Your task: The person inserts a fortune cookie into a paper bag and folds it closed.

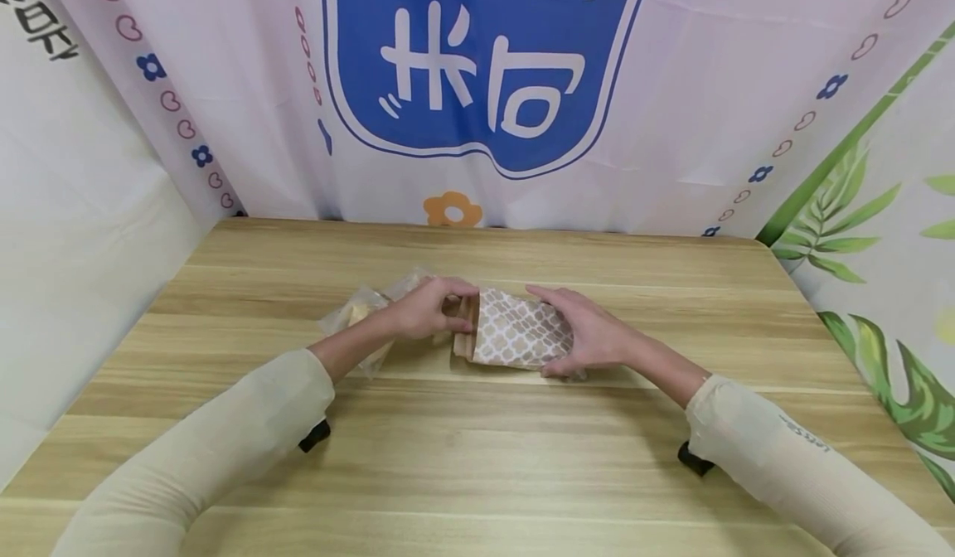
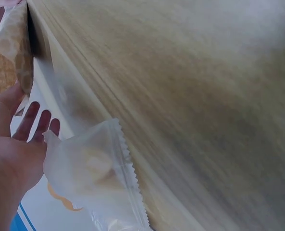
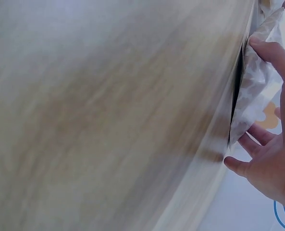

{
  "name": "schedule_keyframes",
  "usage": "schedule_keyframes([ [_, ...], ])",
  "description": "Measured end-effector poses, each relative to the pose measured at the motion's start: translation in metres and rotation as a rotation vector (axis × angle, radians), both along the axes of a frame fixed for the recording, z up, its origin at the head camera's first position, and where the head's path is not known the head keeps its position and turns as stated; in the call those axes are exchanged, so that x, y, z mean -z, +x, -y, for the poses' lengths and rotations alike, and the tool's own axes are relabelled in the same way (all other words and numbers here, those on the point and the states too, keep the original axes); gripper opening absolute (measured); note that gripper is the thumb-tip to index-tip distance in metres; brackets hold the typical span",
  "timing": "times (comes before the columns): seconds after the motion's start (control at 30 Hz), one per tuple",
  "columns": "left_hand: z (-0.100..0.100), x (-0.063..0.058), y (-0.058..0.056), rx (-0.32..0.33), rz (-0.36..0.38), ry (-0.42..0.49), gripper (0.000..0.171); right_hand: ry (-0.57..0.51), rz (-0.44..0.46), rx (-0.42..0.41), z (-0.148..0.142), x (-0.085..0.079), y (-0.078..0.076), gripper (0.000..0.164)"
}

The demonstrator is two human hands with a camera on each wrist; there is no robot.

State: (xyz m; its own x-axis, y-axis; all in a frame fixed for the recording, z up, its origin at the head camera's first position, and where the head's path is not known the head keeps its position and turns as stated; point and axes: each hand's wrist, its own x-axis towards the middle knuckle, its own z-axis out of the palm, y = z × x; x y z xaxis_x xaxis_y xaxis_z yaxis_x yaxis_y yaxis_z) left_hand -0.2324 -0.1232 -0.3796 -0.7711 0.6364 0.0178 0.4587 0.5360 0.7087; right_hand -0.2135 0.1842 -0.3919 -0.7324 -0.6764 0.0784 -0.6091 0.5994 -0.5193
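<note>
Likely opening: patterned bag (image 1: 515,329) gripped by my right hand (image 1: 593,333), mouth (image 1: 464,346) at left hand's (image 1: 424,308) parted fingers; next, probably widen

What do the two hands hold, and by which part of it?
A patterned paper bag: the left hand holds its left end, at the plain brown folds; the right hand holds around its right end.

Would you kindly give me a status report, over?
Left hand, right hand holding opposite ends of patterned bag. Bag crosswise between them. Clear packet beside left hand, possibly in the way.
</note>
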Motion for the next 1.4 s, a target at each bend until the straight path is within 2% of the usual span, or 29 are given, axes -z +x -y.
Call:
schedule_keyframes([
  [0.1, -0.002, 0.001, 0.0, -0.031, 0.005, 0.071, 0.036, -0.009, 0.001, -0.011, 0.001, 0.0, 0.0, 0.121],
  [0.17, -0.004, 0.002, -0.001, -0.073, 0.0, 0.133, 0.016, -0.014, 0.001, -0.018, 0.001, 0.0, 0.0, 0.121],
  [0.23, -0.007, 0.001, -0.003, -0.122, -0.026, 0.183, 0.005, -0.014, 0.004, -0.025, 0.001, 0.0, 0.0, 0.121],
  [0.3, -0.01, 0.001, -0.004, -0.154, -0.078, 0.185, 0.007, -0.013, 0.008, -0.031, 0.002, 0.001, 0.0, 0.12],
  [0.37, -0.012, 0.001, -0.006, -0.152, -0.139, 0.152, 0.008, -0.011, 0.015, -0.036, 0.002, 0.001, 0.0, 0.12],
  [0.5, -0.016, 0.0, -0.006, -0.099, -0.277, 0.06, 0.011, -0.018, 0.027, -0.053, 0.003, 0.001, 0.001, 0.119],
  [0.6, -0.018, 0.0, -0.004, -0.084, -0.363, 0.031, 0.013, -0.018, 0.028, -0.064, 0.004, 0.001, 0.001, 0.118],
  [0.93, -0.016, 0.003, -0.004, -0.051, -0.439, 0.073, 0.017, -0.028, 0.022, -0.088, 0.002, 0.002, 0.0, 0.118],
  [1.07, -0.015, 0.002, -0.004, -0.059, -0.412, 0.069, 0.016, -0.033, 0.031, -0.076, 0.002, 0.002, 0.0, 0.119],
  [1.2, -0.011, -0.002, -0.002, -0.116, -0.341, 0.043, 0.014, -0.028, 0.022, -0.034, 0.003, 0.002, 0.0, 0.12],
  [1.3, -0.008, -0.004, 0.0, -0.158, -0.267, 0.048, 0.012, -0.002, 0.004, 0.004, 0.003, 0.001, 0.001, 0.121],
  [1.4, -0.008, -0.006, 0.003, -0.207, -0.13, 0.112, 0.004, 0.023, -0.01, 0.027, 0.005, 0.0, 0.001, 0.121],
])
